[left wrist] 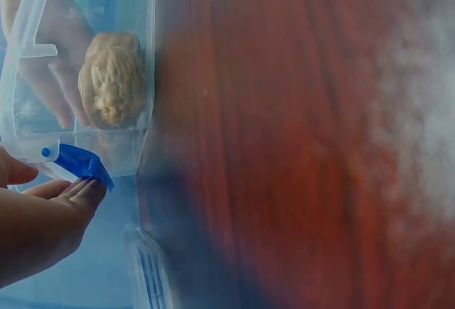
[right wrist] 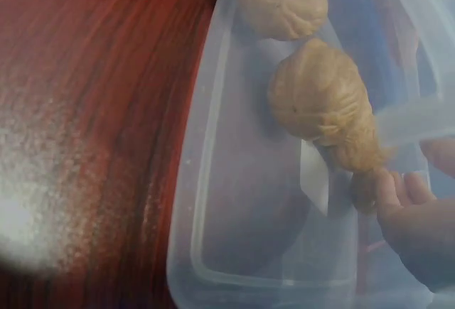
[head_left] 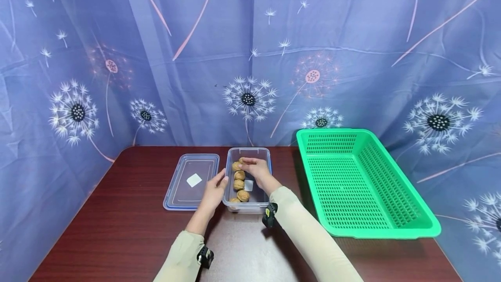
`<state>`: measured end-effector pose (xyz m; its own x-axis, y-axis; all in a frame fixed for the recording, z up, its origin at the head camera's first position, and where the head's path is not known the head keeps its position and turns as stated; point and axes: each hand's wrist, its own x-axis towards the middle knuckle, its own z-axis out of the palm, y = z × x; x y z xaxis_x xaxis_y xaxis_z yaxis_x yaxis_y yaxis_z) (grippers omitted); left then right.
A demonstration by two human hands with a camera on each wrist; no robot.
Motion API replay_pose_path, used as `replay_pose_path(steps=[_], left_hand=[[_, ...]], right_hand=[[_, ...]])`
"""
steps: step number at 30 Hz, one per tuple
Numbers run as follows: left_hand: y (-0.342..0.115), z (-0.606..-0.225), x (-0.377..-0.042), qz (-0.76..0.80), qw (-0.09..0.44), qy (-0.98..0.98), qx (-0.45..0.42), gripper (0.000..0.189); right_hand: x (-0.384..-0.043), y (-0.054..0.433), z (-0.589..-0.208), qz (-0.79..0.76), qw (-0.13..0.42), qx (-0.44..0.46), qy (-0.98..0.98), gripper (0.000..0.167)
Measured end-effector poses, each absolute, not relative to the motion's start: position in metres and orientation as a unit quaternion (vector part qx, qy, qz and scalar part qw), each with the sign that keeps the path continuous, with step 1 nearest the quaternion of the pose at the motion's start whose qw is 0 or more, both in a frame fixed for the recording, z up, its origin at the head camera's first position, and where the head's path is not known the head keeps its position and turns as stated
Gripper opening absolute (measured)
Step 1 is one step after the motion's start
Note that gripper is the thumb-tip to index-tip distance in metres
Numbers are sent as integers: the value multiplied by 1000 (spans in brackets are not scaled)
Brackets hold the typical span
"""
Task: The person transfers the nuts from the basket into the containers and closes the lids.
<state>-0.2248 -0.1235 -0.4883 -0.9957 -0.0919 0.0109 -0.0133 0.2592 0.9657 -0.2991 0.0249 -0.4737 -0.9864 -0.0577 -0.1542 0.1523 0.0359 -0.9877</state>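
Observation:
A clear plastic container stands on the table with several walnuts lined along its left side. My left hand grips the container's left wall, thumb at the rim and fingers outside. In the left wrist view, its fingertips touch a blue latch below the rim. My right hand reaches into the container from the right and pinches a walnut toward the far end. The right wrist view shows its fingertips against the walnut, which is partly hidden behind other walnuts.
A clear lid with a blue seal and a white square label lies left of the container. To the right stands a large green slotted basket. A patterned blue curtain hangs behind the dark red-brown table.

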Motion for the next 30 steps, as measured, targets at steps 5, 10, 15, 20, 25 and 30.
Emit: replay_pose_path(steps=[5, 10, 15, 20, 25, 30], left_hand=[[-123, -489, -225, -605, 35, -795, 33, 43], [-123, -485, -226, -605, 34, -795, 34, 42], [-125, -479, -228, -606, 34, -794, 27, 42], [-128, -474, -231, -607, 28, -794, 23, 41], [-133, -467, -230, -601, 25, -798, 24, 40], [-146, -457, -230, -590, 29, -806, 31, 40]], right_hand=[[-298, 24, -469, -707, 79, 44, 701, 41], [-295, 23, -459, -717, 74, 42, 692, 42], [-288, 19, -442, -722, 66, 28, 688, 39], [-280, 17, -430, -734, 65, 19, 676, 38], [-272, 12, -426, -742, 58, 12, 667, 34], [-263, 1, -420, -739, 47, 0, 672, 31]])
